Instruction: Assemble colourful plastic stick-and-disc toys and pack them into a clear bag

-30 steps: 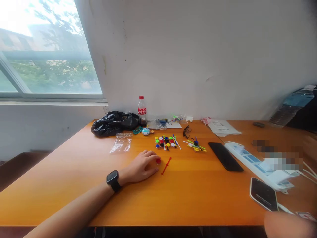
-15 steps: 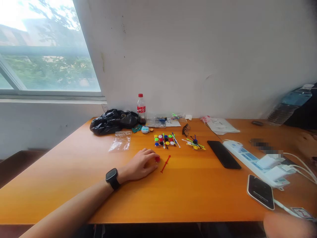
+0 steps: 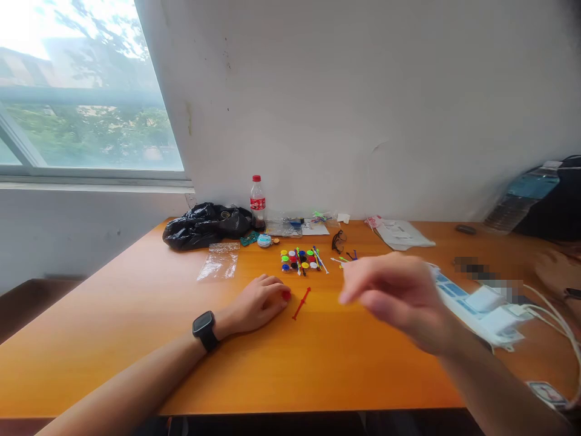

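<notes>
My left hand (image 3: 258, 304), with a dark watch on its wrist, rests on the wooden table and is closed on a small red disc (image 3: 285, 295). Just right of its fingertips lies a red stick (image 3: 302, 304) with pronged ends, slanting across the wood. Over the right half of the table hangs my right hand (image 3: 394, 297), blurred by motion. Its fingers are bent, a little apart, and nothing shows between them. Beyond both hands, several coloured discs and sticks (image 3: 303, 260) lie grouped together. A second pile of sticks (image 3: 345, 258) is partly hidden behind my right hand.
At the back are a black plastic bag (image 3: 209, 225), a cola bottle (image 3: 257, 203), dark glasses (image 3: 338, 241) and a white packet (image 3: 402, 232). A clear bag (image 3: 218, 260) lies left. A power strip (image 3: 481, 312) with cables lies right, near another person's hand (image 3: 556, 269).
My right hand has risen from the lower right corner and moved left and up over the table, covering the phones. My left hand stays in place with the red disc.
</notes>
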`<state>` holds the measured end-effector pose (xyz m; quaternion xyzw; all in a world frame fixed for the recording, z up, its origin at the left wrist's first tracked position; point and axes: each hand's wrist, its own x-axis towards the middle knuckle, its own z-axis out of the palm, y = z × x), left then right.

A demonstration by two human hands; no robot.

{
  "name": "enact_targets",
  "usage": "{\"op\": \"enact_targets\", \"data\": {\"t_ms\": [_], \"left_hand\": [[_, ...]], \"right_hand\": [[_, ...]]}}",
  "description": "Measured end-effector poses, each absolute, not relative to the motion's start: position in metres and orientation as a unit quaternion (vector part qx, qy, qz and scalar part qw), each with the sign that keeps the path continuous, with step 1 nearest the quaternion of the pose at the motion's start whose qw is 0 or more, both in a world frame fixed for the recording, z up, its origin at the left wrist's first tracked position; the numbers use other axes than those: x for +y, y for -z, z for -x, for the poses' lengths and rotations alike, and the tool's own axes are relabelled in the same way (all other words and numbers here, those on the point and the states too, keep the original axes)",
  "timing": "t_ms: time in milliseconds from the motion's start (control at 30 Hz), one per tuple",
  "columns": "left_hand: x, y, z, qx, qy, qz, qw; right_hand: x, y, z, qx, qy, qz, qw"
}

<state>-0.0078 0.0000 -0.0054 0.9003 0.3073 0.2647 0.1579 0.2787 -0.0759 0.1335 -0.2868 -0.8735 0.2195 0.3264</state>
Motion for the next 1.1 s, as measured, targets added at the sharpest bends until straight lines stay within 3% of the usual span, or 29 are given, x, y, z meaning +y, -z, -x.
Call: {"op": "enact_targets", "data": {"t_ms": [100,233,500,1100], "left_hand": [[0.003,0.009,0.007,0.305,-0.269,-0.9,0.155],[0.005,0.012,0.009,0.305,-0.271,-0.9,0.155],[0.007,0.014,0.011,0.327,-0.274,-0.887,0.177],[0.007,0.022,0.012,0.37,-0.284,-0.858,0.214]], "right_hand": [[-0.037,-0.106,-0.258,-0.911,-0.185,0.309,0.199],[-0.001,-0.056,-0.252,-0.928,-0.179,0.305,0.119],[0.013,-0.002,-0.259,-0.92,-0.209,0.292,0.158],[0.007,0.011,-0.244,-0.902,-0.245,0.259,0.245]]}}
